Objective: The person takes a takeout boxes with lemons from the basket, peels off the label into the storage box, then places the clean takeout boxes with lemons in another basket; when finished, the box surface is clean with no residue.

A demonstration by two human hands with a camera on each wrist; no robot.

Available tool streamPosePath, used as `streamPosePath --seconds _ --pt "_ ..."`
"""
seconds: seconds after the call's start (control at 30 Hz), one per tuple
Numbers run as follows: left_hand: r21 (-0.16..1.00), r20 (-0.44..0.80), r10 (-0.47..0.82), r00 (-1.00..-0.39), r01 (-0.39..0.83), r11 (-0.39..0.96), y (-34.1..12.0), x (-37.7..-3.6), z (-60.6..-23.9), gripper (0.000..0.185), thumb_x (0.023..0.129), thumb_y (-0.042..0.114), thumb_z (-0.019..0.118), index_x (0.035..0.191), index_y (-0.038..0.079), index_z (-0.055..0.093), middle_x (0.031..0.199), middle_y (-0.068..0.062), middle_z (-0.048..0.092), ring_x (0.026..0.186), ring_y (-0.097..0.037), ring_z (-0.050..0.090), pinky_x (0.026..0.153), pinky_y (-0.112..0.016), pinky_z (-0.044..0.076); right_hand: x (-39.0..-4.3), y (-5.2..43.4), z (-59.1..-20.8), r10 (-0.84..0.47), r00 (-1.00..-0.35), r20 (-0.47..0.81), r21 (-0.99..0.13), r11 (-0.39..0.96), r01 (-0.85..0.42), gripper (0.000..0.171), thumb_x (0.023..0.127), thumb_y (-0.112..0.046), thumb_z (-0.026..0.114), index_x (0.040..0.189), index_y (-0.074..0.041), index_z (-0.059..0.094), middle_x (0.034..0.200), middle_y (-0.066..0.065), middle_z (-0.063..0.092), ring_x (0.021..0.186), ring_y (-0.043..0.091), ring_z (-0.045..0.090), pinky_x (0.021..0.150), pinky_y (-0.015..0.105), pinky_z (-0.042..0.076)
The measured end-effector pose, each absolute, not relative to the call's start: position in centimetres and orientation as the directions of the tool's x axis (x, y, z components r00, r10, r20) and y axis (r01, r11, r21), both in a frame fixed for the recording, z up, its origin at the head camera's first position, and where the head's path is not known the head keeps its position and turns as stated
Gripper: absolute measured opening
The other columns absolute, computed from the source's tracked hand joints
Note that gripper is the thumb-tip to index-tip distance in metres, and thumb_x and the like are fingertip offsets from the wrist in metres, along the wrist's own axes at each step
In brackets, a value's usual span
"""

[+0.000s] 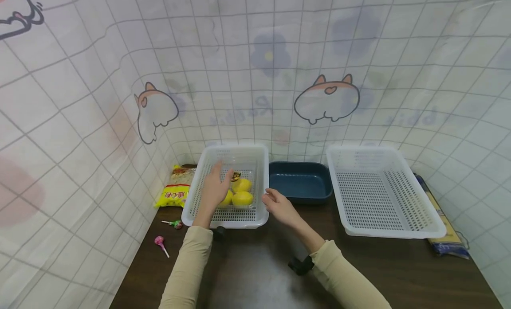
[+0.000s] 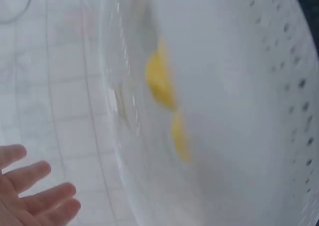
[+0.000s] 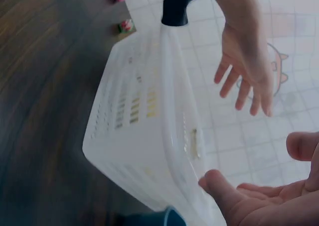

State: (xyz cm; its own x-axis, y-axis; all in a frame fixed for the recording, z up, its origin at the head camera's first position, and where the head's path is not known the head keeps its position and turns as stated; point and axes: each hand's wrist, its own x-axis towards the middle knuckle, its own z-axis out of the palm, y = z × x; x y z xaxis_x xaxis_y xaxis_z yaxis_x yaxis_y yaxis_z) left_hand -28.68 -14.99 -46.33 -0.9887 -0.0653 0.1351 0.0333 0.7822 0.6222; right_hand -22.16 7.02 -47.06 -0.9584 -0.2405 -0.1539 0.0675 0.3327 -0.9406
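My left hand (image 1: 213,189) hangs over the left white basket (image 1: 199,198), fingers (image 1: 217,169) straight and a little spread, holding nothing. In the left wrist view those fingers (image 2: 35,196) show the same way, loose and apart, with the basket's pale wall (image 2: 224,111) blurred beside them and two yellow smears behind it. Three yellow lemons (image 1: 242,198) lie bunched together on the basket floor, just right of my palm; I cannot tell whether my hand touches them. Something small with a dark and gold wrapper (image 1: 235,176) sits just behind them.

My right hand (image 1: 279,207) is at the basket's right rim, fingers relaxed, slightly curled and apart, gripping nothing. I cannot tell whether they touch the rim. The right wrist view shows my thumb (image 3: 224,191) close against the basket's corner (image 3: 164,186), with my open left hand (image 3: 246,69) above it.

The basket stands on the dark wooden bench (image 1: 255,273), near its back left. Just to its right is a dark blue tray (image 1: 299,182), and further right a second white basket (image 1: 379,193), larger in view. A flat blue packet (image 1: 447,238) lies partly under that basket's right edge. Left of my basket a yellow snack bag (image 1: 175,187) rests against the tiled backdrop, with a small wrapped candy (image 1: 175,223) and a pink lollipop (image 1: 160,242) on the bench in front of it.
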Motion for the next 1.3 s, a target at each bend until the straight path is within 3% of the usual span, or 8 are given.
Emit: streamPosePath --seconds 0.2,0.4,0.67,0.77,1.1,1.3 --pt "0.577 0.107 -0.070 -0.992 0.004 0.817 -17.4 -30.8 -45.8 0.072 0.103 0.057 0.033 0.161 0.016 0.018 0.164 -0.016 0.029 0.146 -0.042 0.036 0.117 -0.059 0.033 -22.9 5.9 -47.3 -0.250 -0.941 -0.230 -0.956 0.240 0.170 0.064 0.105 -0.038 0.044 0.154 0.001 0.030 0.158 0.022 0.036 0.144 0.037 0.042 0.115 0.053 0.040" --pt "0.573 0.067 -0.025 -0.997 0.018 0.819 -18.8 -32.5 -46.3 0.076 0.103 0.060 0.028 0.160 0.012 0.016 0.164 -0.019 0.027 0.148 -0.043 0.031 0.119 -0.060 0.029 -22.9 5.0 -47.5 -0.300 -0.920 -0.251 -0.962 0.183 0.203 0.060 0.106 -0.035 0.042 0.153 0.001 0.031 0.158 0.023 0.036 0.146 0.039 0.038 0.118 0.058 0.033" --pt "0.594 -0.097 -0.015 -0.995 -0.070 0.801 -19.8 -33.8 -47.5 0.076 0.104 0.059 0.025 0.160 0.008 0.018 0.164 -0.023 0.025 0.148 -0.047 0.030 0.119 -0.061 0.028 -22.9 4.0 -47.5 -0.396 -0.868 -0.300 -0.949 0.035 0.312 0.057 0.108 -0.032 0.034 0.153 0.003 0.028 0.152 0.023 0.044 0.142 0.039 0.042 0.122 0.059 0.025" --pt "0.575 -0.149 -0.003 -0.989 -0.089 0.813 -20.1 -34.5 -47.9 0.078 0.104 0.060 0.023 0.159 0.006 0.018 0.163 -0.025 0.024 0.148 -0.047 0.030 0.119 -0.061 0.028 -23.3 3.7 -47.4 -0.394 -0.855 -0.338 -0.928 -0.010 0.372 0.058 0.109 -0.032 0.033 0.154 0.003 0.025 0.156 0.023 0.038 0.145 0.037 0.038 0.123 0.058 0.022" --pt "0.576 -0.311 0.025 -0.950 -0.167 0.800 -21.1 -35.5 -47.9 0.079 0.104 0.060 0.022 0.160 0.005 0.015 0.167 -0.021 0.013 0.153 -0.044 0.016 0.123 -0.059 0.020 -24.8 2.6 -47.7 -0.313 -0.793 -0.523 -0.806 -0.120 0.579 0.074 0.105 -0.035 0.044 0.159 -0.001 0.006 0.167 0.022 0.005 0.157 0.040 0.005 0.127 0.055 0.007" --pt "0.608 -0.398 0.026 -0.917 -0.242 0.756 -21.2 -35.5 -48.0 0.078 0.104 0.057 0.027 0.160 0.005 0.010 0.167 -0.022 0.012 0.150 -0.045 0.025 0.118 -0.058 0.034 -26.0 2.4 -47.8 -0.364 -0.758 -0.541 -0.746 -0.207 0.632 0.077 0.105 -0.034 0.040 0.160 -0.004 -0.005 0.168 0.021 -0.005 0.157 0.037 -0.005 0.128 0.053 -0.004"
